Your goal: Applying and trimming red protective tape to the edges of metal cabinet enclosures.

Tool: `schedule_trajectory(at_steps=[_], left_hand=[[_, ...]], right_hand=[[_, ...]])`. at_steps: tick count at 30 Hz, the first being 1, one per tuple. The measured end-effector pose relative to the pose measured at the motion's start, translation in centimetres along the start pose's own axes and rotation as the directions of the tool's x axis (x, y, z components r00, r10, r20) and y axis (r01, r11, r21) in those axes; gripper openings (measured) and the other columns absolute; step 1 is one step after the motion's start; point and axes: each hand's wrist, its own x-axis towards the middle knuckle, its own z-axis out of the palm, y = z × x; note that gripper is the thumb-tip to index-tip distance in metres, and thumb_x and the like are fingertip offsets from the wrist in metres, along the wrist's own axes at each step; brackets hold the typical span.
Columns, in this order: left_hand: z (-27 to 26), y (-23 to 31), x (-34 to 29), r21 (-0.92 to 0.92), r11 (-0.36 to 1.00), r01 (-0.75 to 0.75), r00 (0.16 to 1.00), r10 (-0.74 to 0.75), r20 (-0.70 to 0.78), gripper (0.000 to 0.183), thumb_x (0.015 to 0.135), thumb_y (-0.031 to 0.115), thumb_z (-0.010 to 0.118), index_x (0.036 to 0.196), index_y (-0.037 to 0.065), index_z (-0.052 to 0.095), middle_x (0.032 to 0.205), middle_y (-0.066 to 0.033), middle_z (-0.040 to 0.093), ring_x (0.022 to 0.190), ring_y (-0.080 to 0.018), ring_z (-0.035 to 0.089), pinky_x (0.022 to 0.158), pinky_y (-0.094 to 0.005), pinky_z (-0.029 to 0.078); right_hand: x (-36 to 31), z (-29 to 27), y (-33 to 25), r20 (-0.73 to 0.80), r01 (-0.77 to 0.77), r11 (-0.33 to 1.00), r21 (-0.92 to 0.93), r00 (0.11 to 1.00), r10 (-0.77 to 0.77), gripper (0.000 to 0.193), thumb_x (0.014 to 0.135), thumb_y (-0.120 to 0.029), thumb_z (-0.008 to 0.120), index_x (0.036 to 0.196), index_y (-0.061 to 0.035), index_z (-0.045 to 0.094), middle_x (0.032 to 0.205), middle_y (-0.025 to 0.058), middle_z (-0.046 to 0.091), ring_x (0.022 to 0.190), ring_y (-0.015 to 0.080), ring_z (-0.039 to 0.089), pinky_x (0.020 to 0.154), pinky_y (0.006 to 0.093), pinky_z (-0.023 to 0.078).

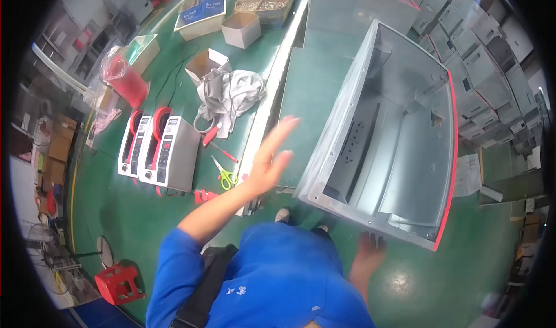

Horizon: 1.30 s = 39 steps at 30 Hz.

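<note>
Grey metal formed the cabinet (pixel 331 154), which stood at the right with its hollow inside in view and a red strip (pixel 455 154) down its right edge. The left hand (pixel 270 165) was wide and bare, its thumb well away from the fingers; it held nothing and hung between the bench (pixel 104 198) and the cabinet, apart from the latter. Just beside the cabinet's near edge was the right hand (pixel 369 259), darker in shadow, its fingers a little spread. It showed nothing in its grip — whether the fingertips touched the metal, I could not tell.

On the bench to the left, green-handled scissors (pixel 227 181) lay nearest the left hand, with a red screwdriver (pixel 226 151) just beyond. Two white dispensers (pixel 179 160) stood side by side farther left. A grey cloth (pixel 240 93) lay crumpled on the far side of the screwdriver, against an open carton (pixel 202 66).
</note>
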Motion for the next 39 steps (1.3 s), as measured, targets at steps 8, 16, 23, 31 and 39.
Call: schedule_trajectory(at_steps=[8,16,23,31,39], left_hand=[[5.2,1.2,8.6,-0.234,0.843,-0.484,0.693,0.532,0.487,0.036,0.079,0.026,0.048,0.097,-0.002,0.063,0.061,-0.0065,0.053,0.059,-0.0236,0.046,0.065,-0.034,0.038],[10.5,4.1,6.6,-0.095,0.856,-0.508,0.728,0.485,0.485,0.037,0.075,0.038,0.058,0.095,0.007,0.063,0.055,-0.001,0.043,0.051,-0.0188,0.041,0.054,-0.0317,0.03],[23.2,8.6,3.4,0.091,0.905,-0.416,0.782,0.305,0.543,0.057,0.077,0.044,0.055,0.12,0.005,0.049,0.082,-0.0052,0.053,0.07,-0.0201,0.048,0.062,-0.0344,0.034],[15.2,0.3,24.2,0.197,0.594,-0.78,0.484,0.372,0.792,0.103,0.052,0.055,0.07,0.13,-0.002,0.032,0.115,-0.0202,0.047,0.113,-0.0343,0.042,0.098,-0.048,0.029],[15.1,-2.4,23.7,0.252,0.715,-0.652,0.497,0.152,0.854,0.05,0.056,0.052,0.071,0.055,0.008,0.048,0.056,-0.0034,0.05,0.054,-0.0255,0.052,0.056,-0.0357,0.038]], right_hand=[[0.9,4.5,-0.3,-0.087,0.212,0.977,0.006,0.974,-0.21,0.051,0.088,-0.043,0.039,0.126,-0.0091,0.037,0.123,0.0156,0.039,0.115,0.0285,0.04,0.1,0.0443,0.031],[4.5,4.5,-3.6,-0.074,0.295,0.949,-0.106,0.95,-0.304,0.041,0.089,-0.04,0.039,0.117,-0.0109,0.047,0.118,0.0062,0.048,0.11,0.0237,0.045,0.091,0.0388,0.038],[10.0,-1.2,-7.8,-0.227,0.27,0.947,-0.174,0.925,-0.306,0.04,0.088,-0.038,0.041,0.116,-0.0095,0.047,0.117,0.0072,0.049,0.108,0.0236,0.047,0.088,0.0383,0.04],[14.3,-7.9,-6.3,-0.372,-0.007,0.974,-0.227,0.925,-0.08,0.039,0.088,-0.036,0.042,0.114,-0.0078,0.048,0.116,0.0084,0.05,0.105,0.0235,0.049,0.086,0.0377,0.041],[18.4,-7.4,-8.3,-0.352,-0.059,0.957,-0.284,0.935,-0.047,0.038,0.087,-0.034,0.044,0.113,-0.0062,0.048,0.114,0.0096,0.052,0.102,0.0234,0.051,0.083,0.037,0.043]])
